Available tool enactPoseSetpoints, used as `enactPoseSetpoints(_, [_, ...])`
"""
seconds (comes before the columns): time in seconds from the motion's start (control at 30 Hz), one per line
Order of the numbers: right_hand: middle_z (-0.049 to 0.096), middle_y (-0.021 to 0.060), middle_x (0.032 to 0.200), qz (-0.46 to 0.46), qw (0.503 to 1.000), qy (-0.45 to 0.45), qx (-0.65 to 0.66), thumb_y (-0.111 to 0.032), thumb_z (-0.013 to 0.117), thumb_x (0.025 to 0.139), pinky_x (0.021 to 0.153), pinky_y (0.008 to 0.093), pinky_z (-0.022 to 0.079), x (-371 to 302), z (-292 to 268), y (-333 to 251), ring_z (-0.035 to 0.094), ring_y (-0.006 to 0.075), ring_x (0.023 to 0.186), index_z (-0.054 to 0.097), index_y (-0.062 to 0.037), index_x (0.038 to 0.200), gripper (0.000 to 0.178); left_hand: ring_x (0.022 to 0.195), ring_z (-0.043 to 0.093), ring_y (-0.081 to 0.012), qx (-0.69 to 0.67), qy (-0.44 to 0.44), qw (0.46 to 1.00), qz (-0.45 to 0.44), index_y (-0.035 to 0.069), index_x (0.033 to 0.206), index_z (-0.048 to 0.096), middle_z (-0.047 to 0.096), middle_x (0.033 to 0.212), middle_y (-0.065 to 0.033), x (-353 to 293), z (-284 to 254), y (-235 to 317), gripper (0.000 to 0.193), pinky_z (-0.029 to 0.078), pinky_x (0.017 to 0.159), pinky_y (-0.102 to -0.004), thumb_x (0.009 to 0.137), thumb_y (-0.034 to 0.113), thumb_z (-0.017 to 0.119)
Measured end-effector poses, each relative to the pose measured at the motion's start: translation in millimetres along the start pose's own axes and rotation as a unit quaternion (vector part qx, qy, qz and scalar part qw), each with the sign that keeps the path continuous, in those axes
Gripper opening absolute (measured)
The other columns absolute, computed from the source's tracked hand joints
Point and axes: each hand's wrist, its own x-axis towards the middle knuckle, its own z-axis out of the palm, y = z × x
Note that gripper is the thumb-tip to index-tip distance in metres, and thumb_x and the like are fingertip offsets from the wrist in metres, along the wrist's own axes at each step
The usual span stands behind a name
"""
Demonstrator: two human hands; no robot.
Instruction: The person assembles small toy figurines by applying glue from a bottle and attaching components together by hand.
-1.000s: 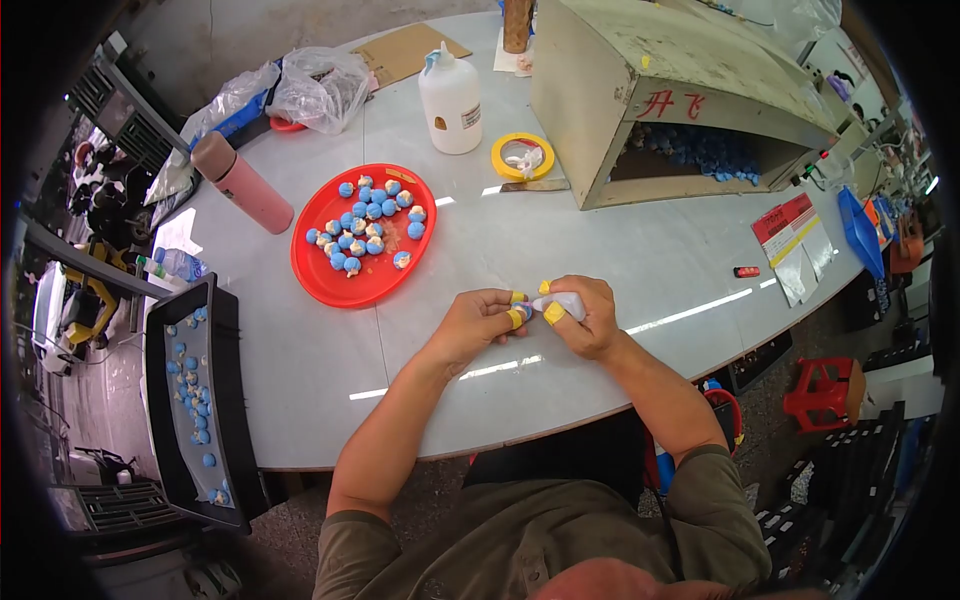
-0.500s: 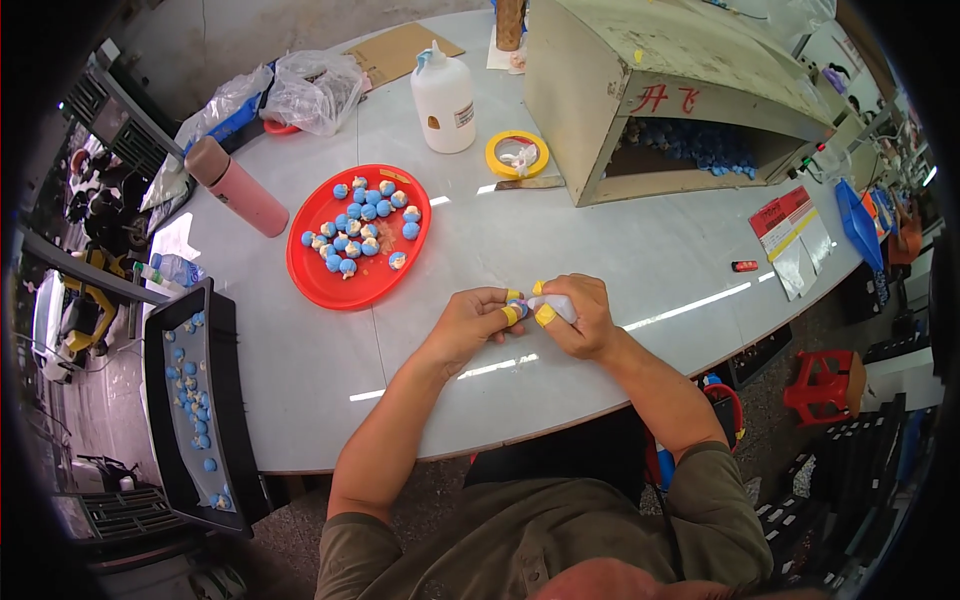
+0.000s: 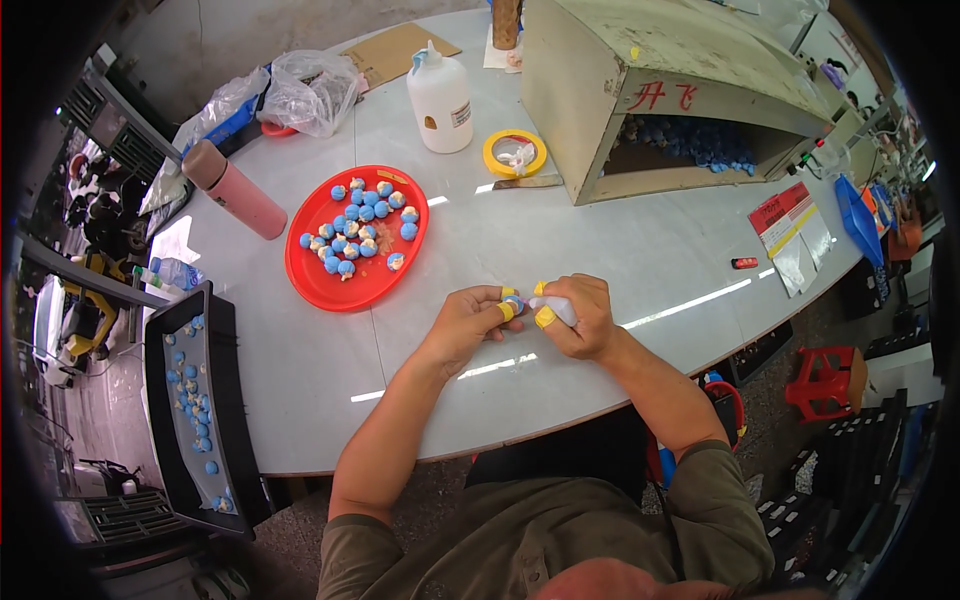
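Note:
Over the table in front of me, my left hand (image 3: 466,322) pinches a small blue ball (image 3: 515,303) between thumb and finger, and the fingertips cover most of it. My right hand (image 3: 590,318) is wrapped round a small whitish squeeze bottle (image 3: 563,310), whose narrow tip points left at the ball and sits against it or very close. Yellow tape covers thumb and finger tips on both hands. To the left lies a round red tray (image 3: 310,280) with several blue balls (image 3: 352,228) bearing cream-coloured parts.
Behind the hands stand a white bottle (image 3: 441,105), a yellow tape roll (image 3: 489,160) and a beige open-fronted box (image 3: 560,110) containing blue pieces. A pink flask (image 3: 240,195) is beyond the red tray. At the left edge, a black tray (image 3: 237,440) holds more blue balls.
Both hands keep almost the same place and grip. The ball appears slightly turned in the left fingers. The whole view has shifted a little.

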Motion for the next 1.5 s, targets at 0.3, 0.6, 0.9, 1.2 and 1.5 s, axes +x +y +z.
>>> enactPoseSetpoints(0.3, [0.063,0.01,0.068,0.001,1.0,-0.023,-0.017,-0.009,0.067,0.069,0.047,0.0325,0.043,1.1,-3.5,-3.1,0.054,0.0249,0.047,0.058,-0.0022,0.08,0.016,0.085,0.066,-0.0145,-0.007,0.014,1.0,-0.005,-0.007,0.116,0.055,0.066,0.101,-0.0101,1.3,-1.7,-2.2,0.032,0.045,0.061,-0.0212,0.09,0.01,0.06])
enactPoseSetpoints(0.6, [0.063,0.0103,0.069,-0.007,1.0,-0.006,-0.005,-0.009,0.067,0.069,0.047,0.0327,0.044,0.7,-0.8,-1.7,0.054,0.0253,0.048,0.059,-0.0017,0.081,0.017,0.084,0.066,-0.0143,-0.003,0.005,1.0,0.003,-0.007,0.115,0.056,0.066,0.1,-0.0101,0.8,-0.8,-2.1,0.031,0.046,0.061,-0.0213,0.089,0.009,0.059])
enactPoseSetpoints(0.9, [0.061,0.0101,0.066,-0.002,1.0,-0.009,-0.008,-0.007,0.066,0.068,0.047,0.0327,0.043,2.2,-1.6,-2.9,0.054,0.0257,0.047,0.058,-0.0018,0.08,0.016,0.084,0.065,-0.0138,0.004,0.003,1.0,0.003,-0.007,0.115,0.057,0.066,0.099,-0.0099,0.7,-0.2,-1.2,0.031,0.046,0.061,-0.0215,0.089,0.01,0.06])
enactPoseSetpoints(1.2, [0.061,0.0091,0.065,-0.006,1.0,-0.008,-0.008,-0.008,0.067,0.069,0.047,0.0327,0.044,2.0,-0.9,-2.7,0.054,0.0252,0.047,0.058,-0.0023,0.08,0.015,0.084,0.066,-0.0142,-0.003,0.009,1.0,-0.003,-0.009,0.118,0.053,0.067,0.102,-0.0122,0.5,-0.3,-0.7,0.035,0.045,0.061,-0.0206,0.09,0.01,0.06])
enactPoseSetpoints(1.5, [0.06,0.0093,0.065,-0.004,1.0,0.009,0.005,-0.008,0.067,0.069,0.047,0.0323,0.044,1.9,0.1,-3.0,0.054,0.0253,0.047,0.059,-0.0023,0.08,0.015,0.083,0.065,-0.0132,-0.001,0.01,1.0,-0.007,-0.007,0.116,0.056,0.067,0.1,-0.0102,-0.9,1.6,2.1,0.032,0.045,0.06,-0.0202,0.089,0.01,0.06])
